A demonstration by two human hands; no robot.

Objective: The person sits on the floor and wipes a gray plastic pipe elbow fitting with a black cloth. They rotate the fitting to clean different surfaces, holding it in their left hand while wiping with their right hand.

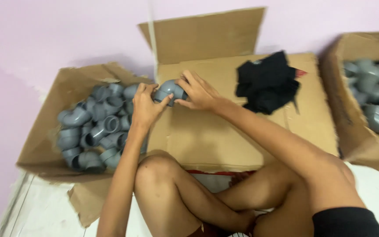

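- Head view: at the far left an open cardboard box (pixel 44 131) is seen, tilted open toward the person and heaped with grey elbow fittings (pixel 95 127); its front flap is torn and sags onto the white tiled floor (pixel 44 206).
- Just right of that heap, the left hand (pixel 144 107) is closed on one end of a single grey pipe elbow (pixel 169 90), thumb below and fingers curled over the top.
- The elbow is held above the near edge of a flattened cardboard sheet (pixel 224 131), between both hands and close to the box rim.
- The right hand (pixel 200 94) is wrapped around the other end, its fingers spread over the bend.
- A slip is judged possible: the fitting is smooth and rounded, and if either grip were loosened it could be dropped onto the sheet or rolled back among the others, where it would be lost in the heap.
- The left forearm lies close to the box's right wall; a wider swing could catch the rim and shift the box.
- Further right, a crumpled black cloth (pixel 268 83) is laid on the sheet, well apart from the hands; bare cardboard between is left as open room.
- At the far right a second box (pixel 356 131) of grey fittings is partly cut off by the frame.
- Movement toward the body is limited by the raised knees (pixel 154 171).
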